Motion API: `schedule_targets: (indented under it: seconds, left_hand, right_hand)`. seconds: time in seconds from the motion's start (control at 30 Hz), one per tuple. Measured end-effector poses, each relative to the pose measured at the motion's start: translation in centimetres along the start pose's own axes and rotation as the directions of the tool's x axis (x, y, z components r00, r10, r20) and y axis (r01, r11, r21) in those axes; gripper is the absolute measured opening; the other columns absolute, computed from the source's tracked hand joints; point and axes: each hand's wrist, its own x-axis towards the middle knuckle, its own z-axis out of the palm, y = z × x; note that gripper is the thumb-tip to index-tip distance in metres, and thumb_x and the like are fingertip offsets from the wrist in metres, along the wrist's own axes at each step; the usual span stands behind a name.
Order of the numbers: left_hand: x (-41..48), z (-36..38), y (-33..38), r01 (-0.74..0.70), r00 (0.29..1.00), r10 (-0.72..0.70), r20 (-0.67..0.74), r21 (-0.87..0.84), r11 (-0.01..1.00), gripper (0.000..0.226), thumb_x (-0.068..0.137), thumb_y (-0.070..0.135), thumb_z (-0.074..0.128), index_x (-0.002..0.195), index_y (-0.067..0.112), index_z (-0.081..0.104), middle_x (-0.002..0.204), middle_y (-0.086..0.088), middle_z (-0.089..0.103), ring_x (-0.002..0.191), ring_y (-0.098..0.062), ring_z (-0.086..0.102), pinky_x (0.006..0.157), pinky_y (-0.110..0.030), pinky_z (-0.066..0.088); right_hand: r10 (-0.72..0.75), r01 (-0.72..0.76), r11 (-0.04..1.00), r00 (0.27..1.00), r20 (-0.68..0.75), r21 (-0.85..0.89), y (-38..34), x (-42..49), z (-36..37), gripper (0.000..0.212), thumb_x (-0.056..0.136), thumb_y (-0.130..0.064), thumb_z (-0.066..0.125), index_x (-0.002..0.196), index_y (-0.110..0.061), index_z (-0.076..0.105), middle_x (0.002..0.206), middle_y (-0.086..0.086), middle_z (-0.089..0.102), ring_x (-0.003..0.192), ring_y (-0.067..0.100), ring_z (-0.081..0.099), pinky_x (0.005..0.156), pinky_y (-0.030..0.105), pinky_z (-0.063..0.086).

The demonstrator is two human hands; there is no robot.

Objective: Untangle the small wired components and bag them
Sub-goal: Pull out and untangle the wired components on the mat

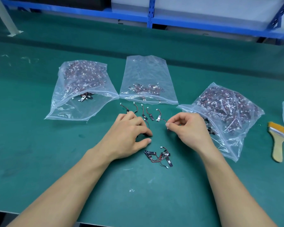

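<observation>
Wired components (159,157) lie in a small tangled clump on the green tabletop (39,145), between the two forearms and nearer the person than both hands; beyond the hands a row of separated components (143,112) lies side by side, just before the mouth of the middle bag (147,74), which holds a thin scatter of the same parts. The right hand (190,128) has a tight grip, thumb and forefinger pinching the wire of an end component (161,119), whose small board lies at the right end of the row; its other fingers are curled in. The left hand (129,133) rests knuckles-up with bent fingers, the tips down on the tabletop over a dark wire; whether its grip has that piece pinched I cannot tell. The left bag (82,89) and the right bag (228,112) are both well filled, their mouths open toward the person; the right bag lies just beside the right hand. A yellow-bristled brush (278,141) lies farther right.
</observation>
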Motion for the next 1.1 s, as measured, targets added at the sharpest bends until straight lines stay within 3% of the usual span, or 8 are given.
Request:
schedule_targets:
  seconds: [0.2,0.3,0.5,0.63,0.8,0.97,1.1]
  left_hand:
    - [-0.1,0.1,-0.1,-0.028,0.999,0.03,0.032,-0.057,0.998,0.026,0.091,0.049,0.064,0.113,0.039,0.073,0.099,0.02,0.058,0.097,-0.01,0.04,0.093,-0.031,0.03]
    - [0.0,-0.1,-0.2,-0.021,0.999,0.017,-0.037,-0.098,0.995,0.026,0.091,0.043,0.061,0.112,0.036,0.074,0.096,0.018,0.061,0.093,-0.01,0.04,0.085,-0.03,0.03]
    - [0.2,-1.0,-2.4,0.169,0.942,-0.208,-0.263,-0.165,0.972,0.02,0.095,0.023,0.06,0.107,0.023,0.075,0.087,0.011,0.064,0.084,-0.016,0.044,0.08,-0.033,0.04]
    - [0.1,-1.3,-3.9,0.252,0.917,-0.288,-0.276,-0.161,0.954,0.018,0.096,0.012,0.062,0.107,0.02,0.074,0.086,0.011,0.061,0.079,-0.012,0.04,0.076,-0.024,0.031]
    - [0.0,-1.3,-4.8,0.33,0.892,-0.376,-0.251,-0.207,0.921,0.022,0.098,0.012,0.057,0.107,0.024,0.073,0.088,0.003,0.065,0.083,-0.016,0.048,0.078,-0.029,0.037]
    - [0.1,-1.3,-4.8,0.325,0.893,-0.378,-0.244,-0.23,0.917,0.019,0.097,0.014,0.06,0.105,0.024,0.074,0.078,0.015,0.055,0.077,-0.003,0.046,0.073,-0.027,0.033]
    - [0.1,-1.3,-4.6,0.315,0.887,-0.378,-0.264,-0.253,0.915,0.017,0.096,0.014,0.062,0.104,0.023,0.074,0.076,0.019,0.051,0.075,0.001,0.046,0.073,-0.027,0.032]
  right_hand:
    - [-0.038,0.051,0.985,0.996,0.086,-0.163,0.2,0.0,0.1,0.016,0.079,-0.023,0.083,0.067,-0.028,0.074,0.061,-0.014,0.07,0.053,-0.003,0.057,0.054,0.011,0.041]
    - [-0.075,0.098,0.973,0.99,0.115,-0.207,0.1,-0.2,0.0,0.014,0.08,-0.028,0.082,0.068,-0.031,0.076,0.06,-0.019,0.067,0.056,-0.003,0.056,0.054,0.01,0.038]
    - [-0.093,0.099,0.983,0.995,0.046,-0.155,-0.1,-0.2,-0.3,0.018,0.088,-0.029,0.073,0.071,-0.026,0.076,0.066,-0.017,0.067,0.053,-0.001,0.051,0.057,0.009,0.039]
    - [-0.075,0.095,0.981,0.99,0.118,-0.167,0.0,-0.2,-0.5,0.013,0.082,-0.018,0.075,0.073,-0.028,0.076,0.063,-0.016,0.067,0.056,-0.003,0.054,0.058,0.01,0.039]
    - [-0.068,0.13,0.958,0.969,0.24,-0.256,0.2,-0.4,-0.5,0.014,0.077,-0.018,0.079,0.078,-0.031,0.074,0.058,-0.017,0.066,0.051,-0.002,0.053,0.061,0.017,0.041]
    - [-0.094,0.146,0.964,0.969,0.229,-0.222,0.1,-0.5,0.0,0.009,0.08,-0.023,0.081,0.084,-0.028,0.075,0.059,-0.018,0.065,0.056,-0.003,0.054,0.065,0.018,0.04]
    - [-0.154,0.176,0.978,0.97,0.189,-0.11,-0.3,-0.8,-0.3,0.01,0.08,-0.02,0.081,0.081,-0.028,0.075,0.059,-0.013,0.062,0.048,0.004,0.044,0.059,0.018,0.037]
